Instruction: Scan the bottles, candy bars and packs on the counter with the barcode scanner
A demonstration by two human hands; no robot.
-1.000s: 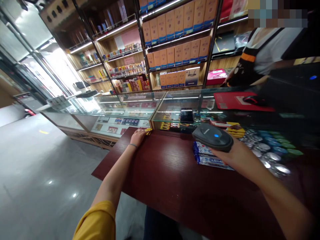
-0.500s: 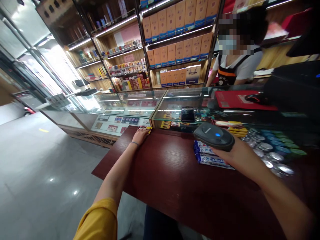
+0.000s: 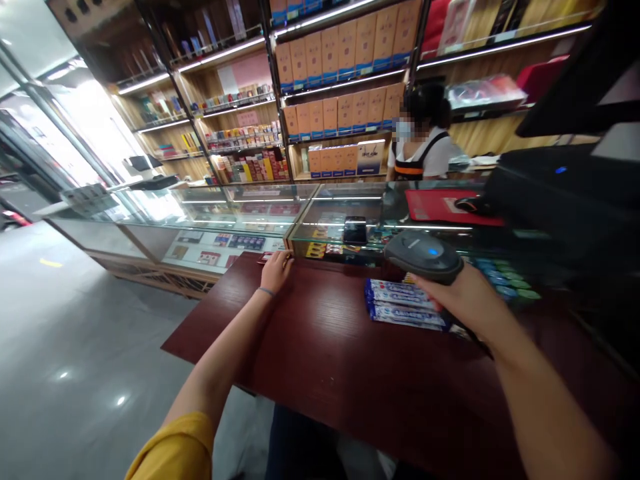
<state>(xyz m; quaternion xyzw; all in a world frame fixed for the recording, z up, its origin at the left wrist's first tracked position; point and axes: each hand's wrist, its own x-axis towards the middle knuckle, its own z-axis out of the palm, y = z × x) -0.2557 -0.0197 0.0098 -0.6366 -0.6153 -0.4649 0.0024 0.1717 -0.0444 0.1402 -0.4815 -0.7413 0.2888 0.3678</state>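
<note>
My right hand (image 3: 475, 300) grips a dark handheld barcode scanner (image 3: 420, 257) with a blue light on top. Below the scanner, several blue-and-white wrapped snack packs (image 3: 405, 308) lie side by side on the dark red table (image 3: 320, 360); the hand covers their right end. At the table's far left corner, my left hand (image 3: 277, 270) rests with its fingers curled and close together. A small reddish pack (image 3: 265, 257) shows just left of those fingers. What lies under them is hidden.
A glass display counter (image 3: 240, 207) runs behind the table, with a phone (image 3: 355, 230) and a red mat (image 3: 435, 205) on top. Green and blue can-like items (image 3: 510, 280) stand at right. A dark monitor (image 3: 555, 180) blocks the right side. A masked person (image 3: 423, 157) stands behind the counter.
My view has shifted, so the table appears further left. The yellow pack beside my left fingers no longer shows, and those fingers are more curled. My right hand still holds the scanner above the snack packs.
</note>
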